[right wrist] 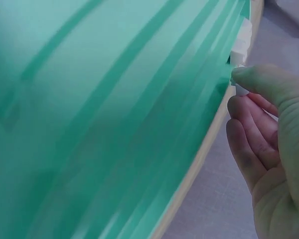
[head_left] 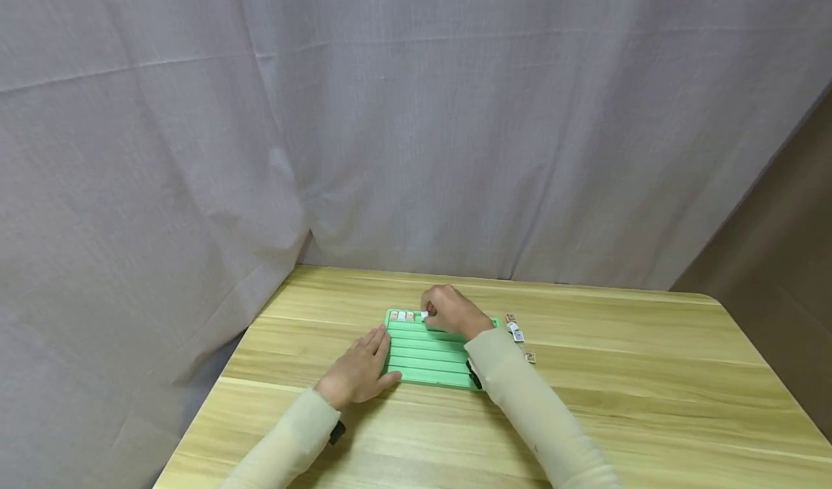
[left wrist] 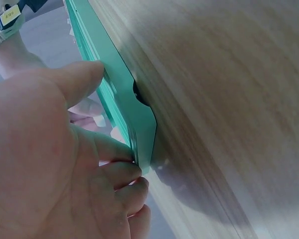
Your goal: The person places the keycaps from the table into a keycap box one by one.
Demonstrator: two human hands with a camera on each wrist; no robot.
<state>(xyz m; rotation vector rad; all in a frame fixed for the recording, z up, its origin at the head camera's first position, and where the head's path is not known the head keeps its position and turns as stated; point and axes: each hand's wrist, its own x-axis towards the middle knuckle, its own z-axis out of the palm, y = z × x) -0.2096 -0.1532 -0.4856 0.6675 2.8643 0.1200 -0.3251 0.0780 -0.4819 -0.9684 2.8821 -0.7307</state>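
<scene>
A green tray with long parallel grooves lies on the table. Three small tiles, beige, white and beige, stand side by side at the left end of its far groove. My left hand lies along the tray's left side, fingers extended against the edge and thumb at the near left corner. Over the far groove, my right hand pinches a small white tile between thumb and fingertips, just right of the row and apart from it. The fingers partly hide that tile.
Several loose tiles, some white and some brown, lie on the wooden table just right of the tray. A grey curtain hangs behind the table and down its left side.
</scene>
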